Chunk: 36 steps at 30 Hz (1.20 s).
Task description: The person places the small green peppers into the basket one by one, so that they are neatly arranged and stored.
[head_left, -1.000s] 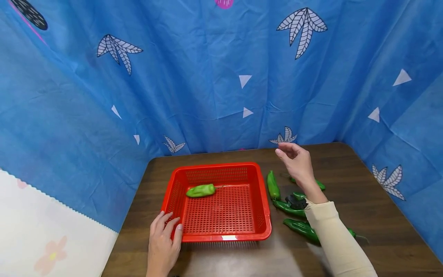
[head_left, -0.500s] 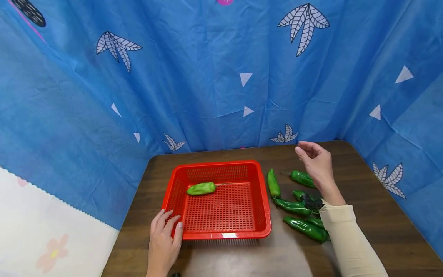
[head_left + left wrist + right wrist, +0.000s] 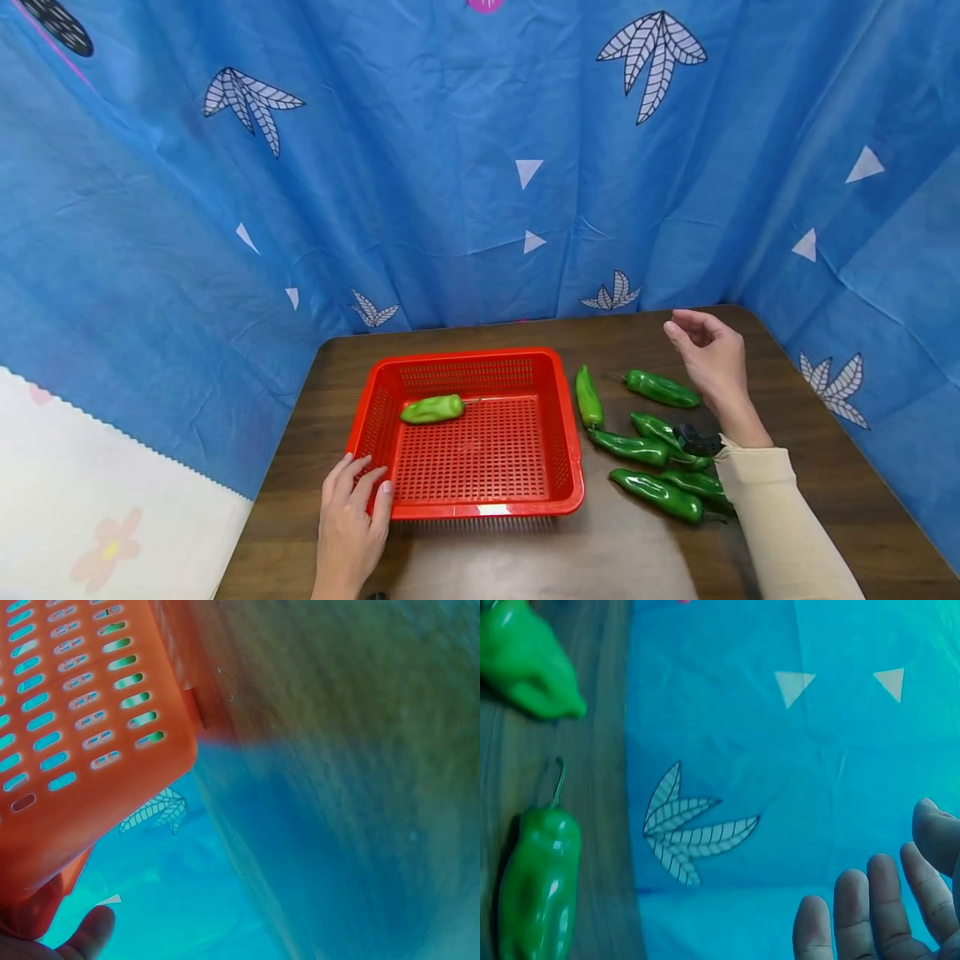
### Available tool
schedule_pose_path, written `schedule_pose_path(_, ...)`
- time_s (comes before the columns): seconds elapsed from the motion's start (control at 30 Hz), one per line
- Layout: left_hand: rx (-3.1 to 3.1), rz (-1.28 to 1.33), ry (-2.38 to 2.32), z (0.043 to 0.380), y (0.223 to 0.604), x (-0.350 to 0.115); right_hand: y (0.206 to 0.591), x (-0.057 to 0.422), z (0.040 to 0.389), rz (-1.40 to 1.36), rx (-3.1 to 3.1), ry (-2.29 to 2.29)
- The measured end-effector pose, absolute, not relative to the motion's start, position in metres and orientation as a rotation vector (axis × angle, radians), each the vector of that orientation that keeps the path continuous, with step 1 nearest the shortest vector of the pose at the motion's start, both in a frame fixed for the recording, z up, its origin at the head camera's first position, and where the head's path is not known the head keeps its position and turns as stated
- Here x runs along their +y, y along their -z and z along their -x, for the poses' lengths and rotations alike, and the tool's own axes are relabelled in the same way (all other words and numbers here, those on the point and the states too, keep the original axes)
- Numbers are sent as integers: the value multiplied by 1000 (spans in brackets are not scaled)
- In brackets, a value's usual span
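My left hand (image 3: 350, 521) rests on the near left corner of a red perforated plastic basket (image 3: 486, 510), with its fingers lying loosely over the rim. Inside the basket, toward the back left, lies one light green pepper (image 3: 432, 409). Above the table's far right part, my right hand (image 3: 716, 358) hovers with nothing in its loosely bent fingers; the right wrist view shows them spread a little. Nearest to it is a dark green pepper (image 3: 663, 389) with a thin stem. A lighter pepper (image 3: 588, 398) lies beside the basket's right wall.
Several more green peppers (image 3: 657, 495) lie on the wooden table (image 3: 495, 560) right of the basket, partly covered by my right wrist and sleeve. A blue patterned curtain (image 3: 420, 208) borders the table's back and sides. A small dark object (image 3: 377, 596) shows at the bottom edge.
My right hand has moved rightward, away from the basket, uncovering more of the peppers. My left hand stays at the basket's corner, and the pepper in the basket has not moved.
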<state>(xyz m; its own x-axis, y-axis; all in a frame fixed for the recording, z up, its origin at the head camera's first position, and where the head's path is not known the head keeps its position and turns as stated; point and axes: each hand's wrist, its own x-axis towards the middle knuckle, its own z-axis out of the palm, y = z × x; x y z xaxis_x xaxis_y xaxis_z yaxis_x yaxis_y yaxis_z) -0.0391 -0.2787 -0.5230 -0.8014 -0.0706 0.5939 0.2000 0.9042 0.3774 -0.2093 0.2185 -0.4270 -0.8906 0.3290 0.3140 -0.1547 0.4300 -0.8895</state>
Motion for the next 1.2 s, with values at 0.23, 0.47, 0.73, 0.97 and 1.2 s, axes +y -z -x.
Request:
schedule_pose_path(0.23, -2463, 64, 584, 39, 521, -277, 435, 238, 206, 214, -2266, -1482)
schedule_pose_path(0.47, -2490, 43, 599, 38, 521, -278, 445, 254, 201, 248, -2334, -1474)
schedule_pose_path(0.73, -2487, 44, 599, 38, 521, -277, 460, 265, 199, 248, -2481, -1416)
schedule_pose_path(0.97, -2484, 45, 584, 38, 521, -278, 474, 268, 200, 227, -2582, -1376)
schedule_pose_path(1.2, -2481, 47, 572, 37, 521, -278, 489, 270, 202, 176, -2675, -1397)
